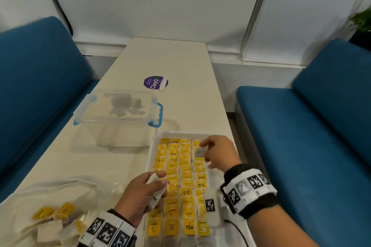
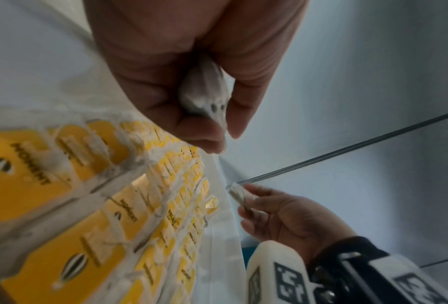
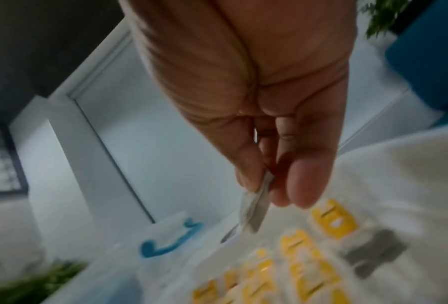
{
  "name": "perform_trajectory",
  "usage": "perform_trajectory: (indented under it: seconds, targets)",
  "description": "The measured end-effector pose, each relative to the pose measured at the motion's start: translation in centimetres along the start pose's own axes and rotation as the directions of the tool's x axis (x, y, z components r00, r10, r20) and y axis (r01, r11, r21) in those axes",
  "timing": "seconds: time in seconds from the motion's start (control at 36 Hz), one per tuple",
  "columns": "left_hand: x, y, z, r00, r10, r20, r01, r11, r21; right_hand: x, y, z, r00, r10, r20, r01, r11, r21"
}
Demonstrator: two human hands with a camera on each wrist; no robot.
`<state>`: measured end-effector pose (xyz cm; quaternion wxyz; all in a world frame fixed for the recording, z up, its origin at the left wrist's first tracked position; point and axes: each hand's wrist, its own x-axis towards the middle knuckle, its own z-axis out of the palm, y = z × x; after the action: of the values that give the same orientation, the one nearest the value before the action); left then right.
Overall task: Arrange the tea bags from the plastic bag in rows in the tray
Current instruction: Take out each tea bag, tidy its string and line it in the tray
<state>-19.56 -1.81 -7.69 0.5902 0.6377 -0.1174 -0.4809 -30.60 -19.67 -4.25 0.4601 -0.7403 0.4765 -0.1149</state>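
Observation:
A white tray [image 1: 151,152] on the table's near right holds several rows of tea bags with yellow tags [image 1: 172,168]. My right hand [image 1: 217,153] hovers over the tray's far right corner and pinches one tea bag [image 1: 199,151] between thumb and fingers; the same tea bag [image 3: 254,207] hangs edge-on in the right wrist view. My left hand [image 1: 144,192] sits at the tray's left edge, its fingers curled round a few white tea bags [image 1: 155,188], also visible as tea bags [image 2: 204,90]. The clear plastic bag [image 1: 50,212] with more tea bags lies at the near left.
A clear plastic box with blue latches [image 1: 118,107] stands on the table beyond the tray. A purple round sticker [image 1: 155,83] lies farther back. Blue seats [image 1: 301,126] flank the table on both sides. A plant [image 1: 361,18] stands at the far right.

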Motion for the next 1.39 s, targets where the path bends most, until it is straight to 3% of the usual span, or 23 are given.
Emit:
perform_trajectory:
  seconds: [0.08, 0.19, 0.44, 0.56, 0.69, 0.86, 1.0, 1.11, 1.17, 1.28, 1.39]
  targets:
    - [-0.1, 0.2, 0.0, 1.0, -0.023, 0.021, 0.023, 1.0, -0.02, 1.9, 0.8, -1.2, 0.995, 0.005, -0.099, -0.023, 0.983, -0.181]
    - [-0.2, 0.2, -0.1, 0.999, -0.033, 0.035, 0.032, 0.999, 0.014, 3.0, 1.3, -1.1, 0.998, 0.02, -0.061, -0.041, 0.929, -0.367]
    - [-0.4, 0.5, -0.1, 0.998, -0.054, 0.036, 0.053, 0.998, 0.019, 4.2, 1.6, 0.5, 0.997, 0.053, -0.061, -0.077, 0.854, -0.514]
    - [-0.4, 0.5, -0.1, 0.997, -0.062, 0.043, 0.061, 0.997, 0.038, 4.3, 1.6, 0.8, 0.989, 0.145, -0.018, -0.125, 0.774, -0.62]
    - [-0.4, 0.6, -0.1, 0.996, -0.074, 0.055, 0.07, 0.996, 0.061, 4.5, 1.7, 0.9, 0.962, 0.255, 0.096, -0.135, 0.753, -0.645]
    - [-0.4, 0.6, -0.2, 0.995, -0.076, 0.06, 0.072, 0.995, 0.063, 4.6, 1.8, 0.9, 0.966, 0.225, 0.124, -0.079, 0.72, -0.689]
    - [-0.5, 0.7, -0.2, 0.994, -0.09, 0.063, 0.093, 0.995, -0.045, 3.4, 1.3, 0.4, 0.997, 0.079, -0.004, -0.065, 0.797, -0.6]
    - [-0.4, 0.8, -0.2, 0.988, -0.114, 0.102, 0.129, 0.98, -0.154, 1.0, 0.1, 0.0, 0.995, -0.072, 0.074, 0.1, 0.858, -0.503]
    - [-0.4, 0.9, -0.1, 0.983, -0.131, 0.127, 0.154, 0.967, -0.202, -0.6, -0.6, 0.2, 0.972, -0.135, 0.191, 0.203, 0.893, -0.401]
    - [-0.3, 1.1, 0.3, 0.977, -0.147, 0.156, 0.18, 0.959, -0.22, -3.5, -2.2, 1.1, 0.872, -0.24, 0.426, 0.359, 0.906, -0.224]
    - [-0.2, 1.5, 0.5, 0.971, -0.183, 0.156, 0.217, 0.946, -0.242, -4.7, -2.7, 1.7, 0.837, -0.349, 0.422, 0.423, 0.901, -0.093]
